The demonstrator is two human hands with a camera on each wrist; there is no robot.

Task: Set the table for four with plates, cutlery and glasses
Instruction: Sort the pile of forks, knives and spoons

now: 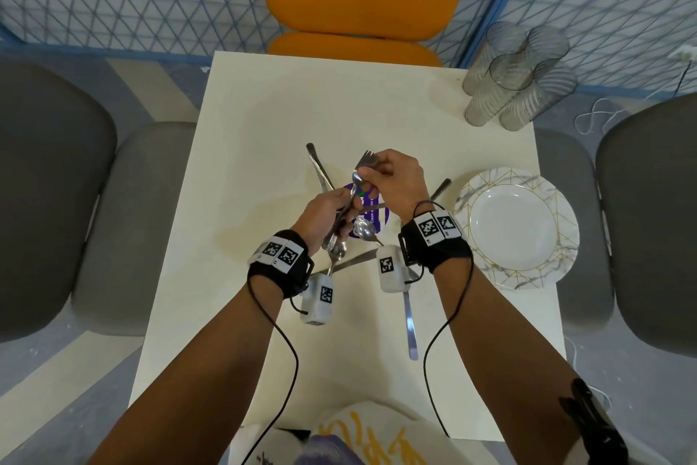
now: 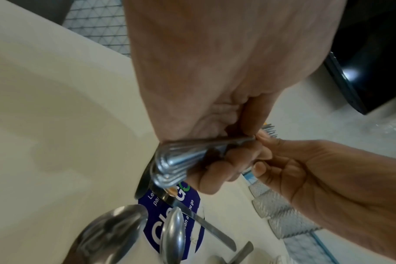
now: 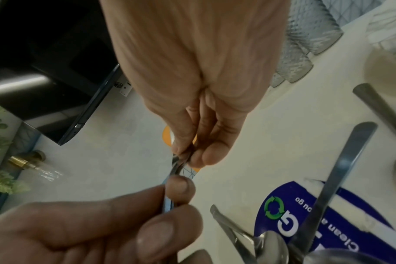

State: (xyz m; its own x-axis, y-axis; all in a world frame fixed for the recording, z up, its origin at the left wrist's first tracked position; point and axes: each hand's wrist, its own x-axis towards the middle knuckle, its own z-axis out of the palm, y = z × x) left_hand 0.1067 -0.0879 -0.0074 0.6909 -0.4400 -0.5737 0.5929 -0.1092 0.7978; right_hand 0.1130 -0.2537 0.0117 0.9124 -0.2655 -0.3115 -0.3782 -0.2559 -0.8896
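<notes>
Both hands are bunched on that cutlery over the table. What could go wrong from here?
1. The left hand grips several handles while the right hand pinches the forks at the head end; one piece could slip onto the loose spoons below and scatter them.
2. The glasses stand bunched together at the table's far right corner; a careless reach might knock one off.
3. The stacked plates lie close to the right edge.

Surface (image 1: 264,125): loose cutlery (image 1: 320,170) at centre; stacked plates (image 1: 516,230) at right edge; glasses (image 1: 516,80) behind them, at far-right corner.
</notes>
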